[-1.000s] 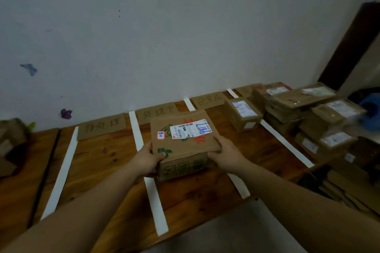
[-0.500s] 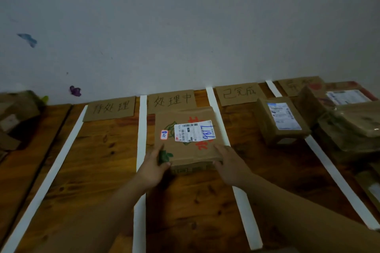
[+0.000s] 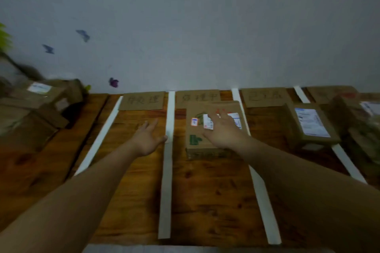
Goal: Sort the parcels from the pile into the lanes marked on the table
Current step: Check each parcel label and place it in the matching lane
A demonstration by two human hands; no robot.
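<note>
Parcel (image 3: 197, 131) of brown cardboard, bearing a white label and a small red-edged sticker, lies flat in the middle lane (image 3: 209, 195) of the wooden counter (image 3: 141, 222), at the lane's far end, close up to the lettered cardboard sign (image 3: 197, 96) at its twelve o'clock. Over its top is the right hand (image 3: 224, 131), palm down, fingers (image 3: 223, 117) straight and spread across the label, gripping nothing; the blur hides whether they touch the cardboard. At the parcel's nine o'clock, across a white tape strip (image 3: 167, 181), the left hand (image 3: 148, 137) is held over the left lane (image 3: 127, 121), fingers spread and empty, thumb reaching the strip. At three o'clock, beyond another tape strip (image 3: 265, 211), a second labelled parcel (image 3: 310, 127) sits in the right lane (image 3: 269, 125). Farther toward three o'clock stands a blurred pile of parcels (image 3: 362, 121); far toward nine o'clock, cardboard boxes (image 3: 30, 113) sit against the wall (image 3: 205, 26).
</note>
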